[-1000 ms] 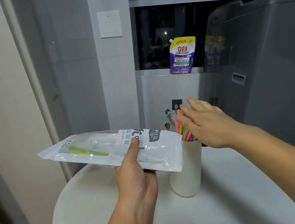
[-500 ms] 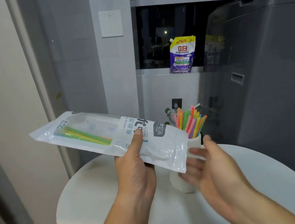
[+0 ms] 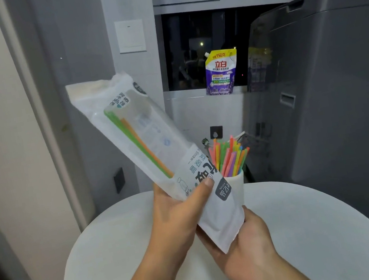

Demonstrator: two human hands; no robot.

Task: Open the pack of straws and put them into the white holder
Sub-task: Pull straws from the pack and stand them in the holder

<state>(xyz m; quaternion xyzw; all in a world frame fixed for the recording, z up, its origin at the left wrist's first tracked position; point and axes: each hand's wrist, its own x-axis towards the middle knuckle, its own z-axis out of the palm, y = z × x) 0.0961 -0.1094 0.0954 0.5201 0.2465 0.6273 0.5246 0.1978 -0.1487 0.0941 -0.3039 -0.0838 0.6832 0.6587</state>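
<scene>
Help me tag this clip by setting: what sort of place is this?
Likely a home laundry or utility corner. A tall grey appliance, apparently a washing machine, stands at the right, a purple-and-yellow detergent pouch sits on the window ledge, and a round white table is in front.

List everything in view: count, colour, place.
white-and-clear plastic straw pack: one, held tilted over the table.
green and orange straws: few, inside the pack.
white cylindrical holder: one, on the table behind the pack.
multicoloured straws: many, standing in the holder.
round white table: one, below the hands.
purple-and-yellow pouch: one, on the windowsill.
grey appliance: one, right side.
white wall switch: one, upper centre.
left hand: grips the pack's middle.
right hand: holds the pack's lower end.
</scene>
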